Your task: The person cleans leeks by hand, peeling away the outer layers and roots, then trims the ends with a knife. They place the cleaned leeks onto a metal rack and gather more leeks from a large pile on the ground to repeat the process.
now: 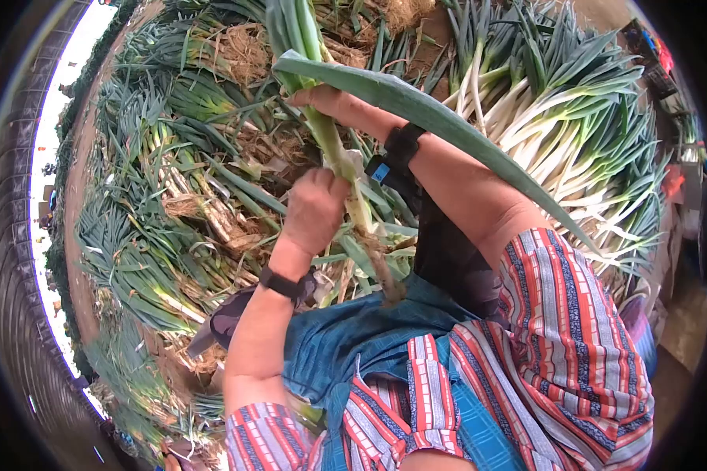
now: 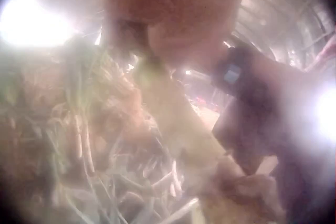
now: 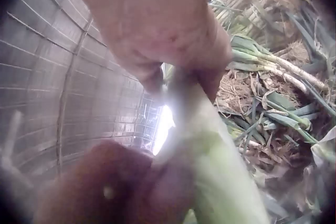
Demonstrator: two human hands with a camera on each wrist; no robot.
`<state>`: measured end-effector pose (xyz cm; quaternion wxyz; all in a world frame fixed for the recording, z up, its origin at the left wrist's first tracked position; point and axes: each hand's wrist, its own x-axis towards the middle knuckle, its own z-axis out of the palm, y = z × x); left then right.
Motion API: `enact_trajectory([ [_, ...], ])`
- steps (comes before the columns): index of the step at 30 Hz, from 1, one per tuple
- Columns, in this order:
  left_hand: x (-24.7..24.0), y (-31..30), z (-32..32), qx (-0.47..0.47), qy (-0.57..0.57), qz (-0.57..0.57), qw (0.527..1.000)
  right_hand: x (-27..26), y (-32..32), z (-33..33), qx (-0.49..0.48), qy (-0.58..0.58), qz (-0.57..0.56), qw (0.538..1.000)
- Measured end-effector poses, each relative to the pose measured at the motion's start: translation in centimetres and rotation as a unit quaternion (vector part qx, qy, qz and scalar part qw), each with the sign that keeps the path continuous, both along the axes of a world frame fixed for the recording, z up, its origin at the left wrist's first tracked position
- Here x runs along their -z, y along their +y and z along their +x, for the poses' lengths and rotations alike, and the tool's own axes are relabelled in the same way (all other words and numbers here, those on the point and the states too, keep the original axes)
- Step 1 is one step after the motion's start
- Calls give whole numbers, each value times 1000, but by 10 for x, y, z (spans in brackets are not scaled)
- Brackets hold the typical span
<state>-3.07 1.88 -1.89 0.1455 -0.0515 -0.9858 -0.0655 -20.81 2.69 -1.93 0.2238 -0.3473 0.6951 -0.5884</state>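
A thick leek [image 1: 331, 145] slants down through the middle of the head view, its root end near the blue apron and its green leaves at the top. My right hand [image 1: 318, 100] grips it below the leaves. Lower down, my left hand [image 1: 316, 208] has curled fingers against the stalk, beside a pale loose flap of its outer layer. One long leaf [image 1: 440, 114] arches over my right forearm. The pale stalk [image 2: 178, 119] is blurred in the left wrist view; in the right wrist view the stalk [image 3: 223, 174] runs between the two hands.
Bundles of leeks [image 1: 173, 149] with brown roots cover the ground at left and top. A pile of white-stemmed leeks [image 1: 558, 149] lies at right. Dark crates [image 1: 652, 67] stand at the upper right; a ribbed dark sheet [image 1: 16, 235] curves along the far left.
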Motion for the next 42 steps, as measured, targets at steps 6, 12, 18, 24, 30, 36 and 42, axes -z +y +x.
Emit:
enact_trajectory([
  [6,-7,0,5,27,67,32,997,-12,3,0,45,-72,15,996],
  [12,6,12,-8,-84,109,259,956,5,-12,-8,69,-302,-9,951],
  [18,5,46,54,-119,-22,308,944,6,20,-42,135,169,-6,976],
  [24,-2,98,113,-80,-232,445,861,-25,39,-51,25,-380,-129,916],
  [30,-17,41,69,-196,-112,393,891,-16,42,-22,-80,-315,-106,940],
  [36,-13,18,-19,-273,55,588,760,-36,53,-20,-205,-505,-230,806],
  [42,1,12,-41,-266,16,641,720,-27,46,-24,-202,-492,-212,820],
])
